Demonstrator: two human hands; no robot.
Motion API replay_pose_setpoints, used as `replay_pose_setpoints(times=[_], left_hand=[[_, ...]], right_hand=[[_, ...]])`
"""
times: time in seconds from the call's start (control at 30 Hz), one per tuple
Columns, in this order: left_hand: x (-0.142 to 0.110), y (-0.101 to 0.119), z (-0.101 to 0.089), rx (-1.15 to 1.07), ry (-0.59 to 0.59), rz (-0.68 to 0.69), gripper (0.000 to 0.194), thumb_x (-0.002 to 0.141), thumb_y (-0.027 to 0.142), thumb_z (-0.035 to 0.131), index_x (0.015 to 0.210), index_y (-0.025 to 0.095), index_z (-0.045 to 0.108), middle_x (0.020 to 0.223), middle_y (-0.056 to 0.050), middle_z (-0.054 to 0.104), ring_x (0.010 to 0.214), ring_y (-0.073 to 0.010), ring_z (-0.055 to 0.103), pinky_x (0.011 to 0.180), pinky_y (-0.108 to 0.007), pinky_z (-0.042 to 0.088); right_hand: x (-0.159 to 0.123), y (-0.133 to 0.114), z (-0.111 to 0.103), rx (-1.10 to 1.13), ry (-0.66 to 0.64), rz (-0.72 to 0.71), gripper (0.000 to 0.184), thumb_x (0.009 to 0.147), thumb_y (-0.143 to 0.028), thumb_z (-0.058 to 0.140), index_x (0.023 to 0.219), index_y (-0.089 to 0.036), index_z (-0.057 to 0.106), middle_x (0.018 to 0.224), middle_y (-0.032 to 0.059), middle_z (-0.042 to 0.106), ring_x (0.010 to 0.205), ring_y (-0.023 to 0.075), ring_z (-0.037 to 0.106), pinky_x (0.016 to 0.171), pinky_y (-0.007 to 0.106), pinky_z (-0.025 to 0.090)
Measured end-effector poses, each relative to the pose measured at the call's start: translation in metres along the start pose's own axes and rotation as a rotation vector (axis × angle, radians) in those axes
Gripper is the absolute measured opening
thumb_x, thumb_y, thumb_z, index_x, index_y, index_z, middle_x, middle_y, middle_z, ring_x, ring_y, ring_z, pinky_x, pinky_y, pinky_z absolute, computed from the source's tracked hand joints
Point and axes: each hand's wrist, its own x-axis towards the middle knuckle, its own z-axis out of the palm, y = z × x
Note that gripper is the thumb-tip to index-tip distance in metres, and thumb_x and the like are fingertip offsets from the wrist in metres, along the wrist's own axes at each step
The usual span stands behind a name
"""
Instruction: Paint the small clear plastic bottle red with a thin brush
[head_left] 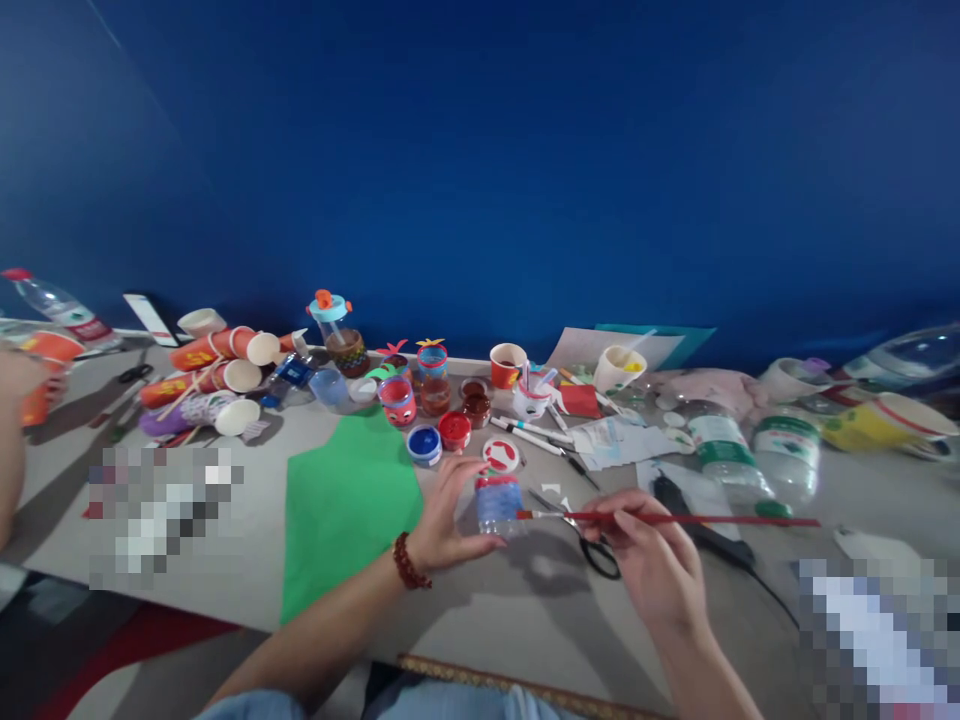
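Note:
Between the thumb and fingers of my left hand [446,520] is a small clear plastic bottle piece [499,505], painted blue around the middle with a red band at one end. My right hand [649,555] grips a red-handled paintbrush [720,520], its bristle tip touching or very near the blue side. Just beyond the piece lies a white lid with red paint [501,456]. Open pots of blue paint [424,444] and red paint [454,430] stand behind my left hand. Black-handled scissors [600,558] lie under the brush, partly hidden by my right hand.
Green paper [349,510] lies left of my left forearm. Stacked paper cups [225,375] are farther left, near another person's hand [30,375]. Painted cups [397,400] stand at the back. A black corded tool [705,530] and cut plastic bottles [784,455] are on the right.

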Motion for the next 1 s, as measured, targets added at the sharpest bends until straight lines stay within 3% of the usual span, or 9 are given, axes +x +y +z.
replay_pose_setpoints(times=[0.43, 1.0], left_hand=[[-0.001, -0.002, -0.004, 0.011, 0.038, 0.015, 0.092, 0.079, 0.072, 0.074, 0.149, 0.021, 0.044, 0.134, -0.017, 0.061, 0.124, -0.0367, 0.059, 0.113, -0.062, 0.042], [-0.002, -0.004, -0.004, 0.042, 0.056, 0.018, 0.093, 0.078, 0.079, 0.069, 0.147, 0.022, 0.046, 0.129, -0.016, 0.063, 0.124, -0.0371, 0.061, 0.115, -0.066, 0.040]], right_hand=[[-0.016, 0.018, 0.001, -0.026, -0.001, -0.062, 0.016, 0.083, -0.034, 0.078, 0.075, -0.022, 0.081, 0.073, 0.0066, 0.075, 0.058, 0.0193, 0.069, 0.056, 0.030, 0.052], [-0.014, 0.030, -0.006, -0.058, 0.011, -0.022, 0.012, 0.080, -0.031, 0.077, 0.075, -0.021, 0.080, 0.074, 0.0062, 0.075, 0.060, 0.0200, 0.068, 0.058, 0.031, 0.053]])
